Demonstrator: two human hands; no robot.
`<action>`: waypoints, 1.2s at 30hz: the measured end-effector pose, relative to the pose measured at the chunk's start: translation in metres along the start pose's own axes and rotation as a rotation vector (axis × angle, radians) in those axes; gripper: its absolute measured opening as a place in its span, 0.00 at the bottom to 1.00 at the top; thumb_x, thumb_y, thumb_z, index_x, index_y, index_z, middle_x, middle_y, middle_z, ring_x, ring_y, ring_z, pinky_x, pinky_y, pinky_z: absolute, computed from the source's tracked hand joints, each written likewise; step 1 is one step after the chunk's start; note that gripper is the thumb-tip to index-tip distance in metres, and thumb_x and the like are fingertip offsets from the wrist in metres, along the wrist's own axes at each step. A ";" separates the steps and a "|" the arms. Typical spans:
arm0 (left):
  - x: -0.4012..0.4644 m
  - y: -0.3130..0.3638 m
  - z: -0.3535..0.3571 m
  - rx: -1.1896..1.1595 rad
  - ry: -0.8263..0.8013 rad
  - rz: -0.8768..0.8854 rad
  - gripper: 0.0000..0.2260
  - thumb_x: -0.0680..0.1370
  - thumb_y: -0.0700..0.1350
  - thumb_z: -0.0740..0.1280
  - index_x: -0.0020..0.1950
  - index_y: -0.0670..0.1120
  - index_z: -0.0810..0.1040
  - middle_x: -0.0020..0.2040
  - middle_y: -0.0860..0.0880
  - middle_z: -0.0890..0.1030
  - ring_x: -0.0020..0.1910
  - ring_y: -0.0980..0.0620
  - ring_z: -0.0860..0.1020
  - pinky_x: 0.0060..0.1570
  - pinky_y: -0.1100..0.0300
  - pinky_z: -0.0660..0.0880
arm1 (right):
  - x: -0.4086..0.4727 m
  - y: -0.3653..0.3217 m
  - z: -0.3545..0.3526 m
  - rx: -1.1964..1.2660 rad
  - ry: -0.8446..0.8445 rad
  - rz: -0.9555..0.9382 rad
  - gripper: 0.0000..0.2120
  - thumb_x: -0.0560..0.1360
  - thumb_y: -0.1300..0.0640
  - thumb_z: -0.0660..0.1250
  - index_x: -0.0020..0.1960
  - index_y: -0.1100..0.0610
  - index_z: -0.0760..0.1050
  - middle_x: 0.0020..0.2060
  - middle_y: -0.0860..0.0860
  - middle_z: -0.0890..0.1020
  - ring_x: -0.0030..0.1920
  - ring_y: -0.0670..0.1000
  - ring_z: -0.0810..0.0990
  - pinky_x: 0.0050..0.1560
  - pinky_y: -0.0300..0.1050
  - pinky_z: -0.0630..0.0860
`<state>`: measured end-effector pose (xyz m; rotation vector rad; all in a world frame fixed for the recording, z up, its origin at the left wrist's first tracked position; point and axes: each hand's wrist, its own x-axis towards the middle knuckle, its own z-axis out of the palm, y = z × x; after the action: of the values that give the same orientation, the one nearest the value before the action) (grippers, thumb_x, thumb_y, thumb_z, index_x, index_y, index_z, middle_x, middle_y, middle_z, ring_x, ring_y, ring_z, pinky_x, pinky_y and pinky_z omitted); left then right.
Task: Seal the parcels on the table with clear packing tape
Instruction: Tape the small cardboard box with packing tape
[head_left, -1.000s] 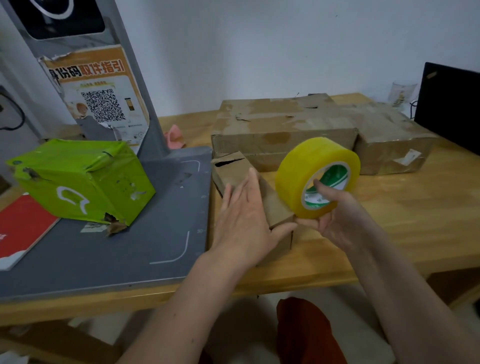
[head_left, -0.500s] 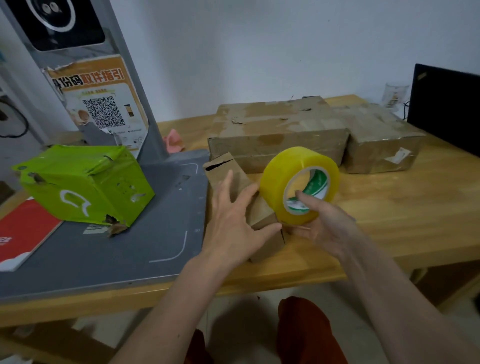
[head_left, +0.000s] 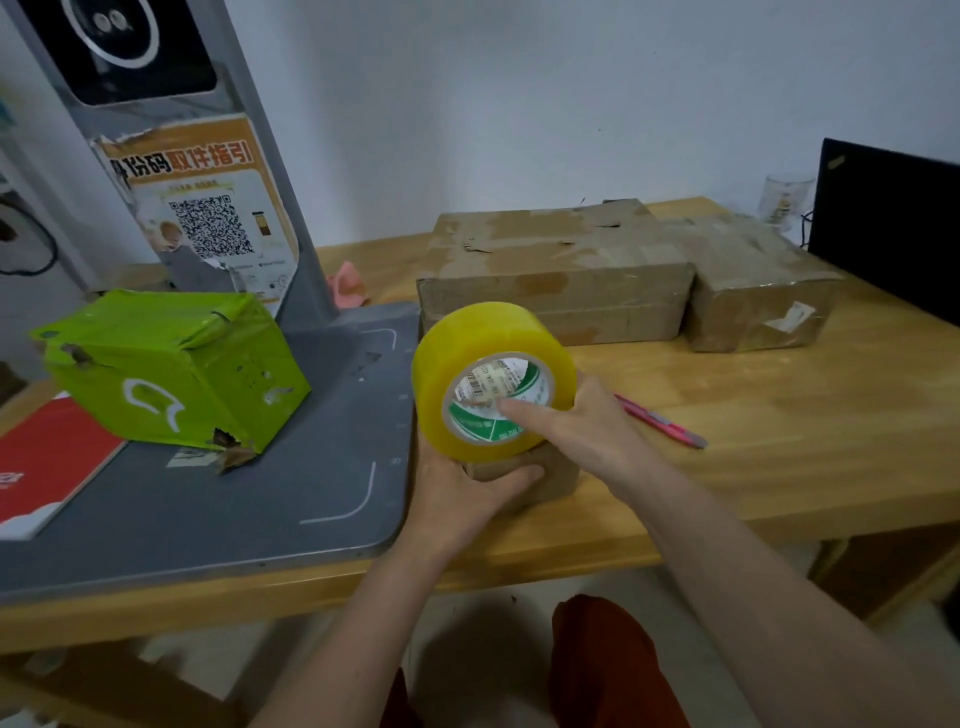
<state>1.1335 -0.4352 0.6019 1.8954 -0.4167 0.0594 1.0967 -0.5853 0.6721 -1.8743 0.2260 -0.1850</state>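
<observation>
A fat yellow roll of packing tape (head_left: 485, 343) stands over a small cardboard parcel (head_left: 556, 475) near the table's front edge. My right hand (head_left: 582, 426) holds the roll, a finger lying across its core. My left hand (head_left: 462, 493) grips the parcel's near end, thumb along its front; the roll hides most of the parcel. Two bigger brown parcels lie behind: a long one (head_left: 556, 270) and a shorter one (head_left: 753, 291) to its right. A green wrapped parcel (head_left: 171, 364) sits on the grey scanner base (head_left: 208, 509) at left.
A red pen-like tool (head_left: 660, 421) lies on the wooden table (head_left: 779, 441) right of my hands. A grey scanner post (head_left: 182, 156) with a QR poster rises at back left. A red booklet (head_left: 41, 467) is at far left, a black screen (head_left: 893, 223) and a glass (head_left: 784, 197) at back right.
The roll moved left and now stands over the small parcel. My left hand slid from the parcel's top to its near end and grips it. The pen has come into view.
</observation>
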 end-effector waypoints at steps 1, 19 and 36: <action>-0.002 -0.001 0.001 0.014 0.012 -0.012 0.43 0.61 0.52 0.84 0.72 0.49 0.69 0.63 0.59 0.75 0.62 0.66 0.73 0.58 0.79 0.67 | -0.001 -0.001 0.002 -0.066 0.016 -0.028 0.29 0.64 0.36 0.71 0.58 0.53 0.80 0.49 0.48 0.85 0.51 0.48 0.82 0.54 0.53 0.80; -0.008 -0.007 -0.002 0.489 0.019 0.228 0.41 0.66 0.70 0.71 0.72 0.52 0.65 0.78 0.55 0.61 0.80 0.57 0.49 0.76 0.47 0.62 | 0.012 -0.008 -0.036 0.112 0.242 -0.032 0.06 0.78 0.53 0.67 0.47 0.53 0.81 0.46 0.53 0.84 0.50 0.55 0.82 0.55 0.61 0.78; -0.017 -0.001 0.028 0.648 0.129 0.375 0.42 0.70 0.67 0.62 0.76 0.43 0.56 0.79 0.43 0.58 0.79 0.43 0.53 0.75 0.41 0.60 | 0.019 0.046 -0.027 0.571 0.416 0.303 0.29 0.72 0.40 0.71 0.66 0.55 0.72 0.58 0.53 0.80 0.59 0.55 0.78 0.57 0.54 0.76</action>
<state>1.1140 -0.4562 0.5865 2.3986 -0.7209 0.6270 1.1056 -0.6288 0.6371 -1.2021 0.6640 -0.3859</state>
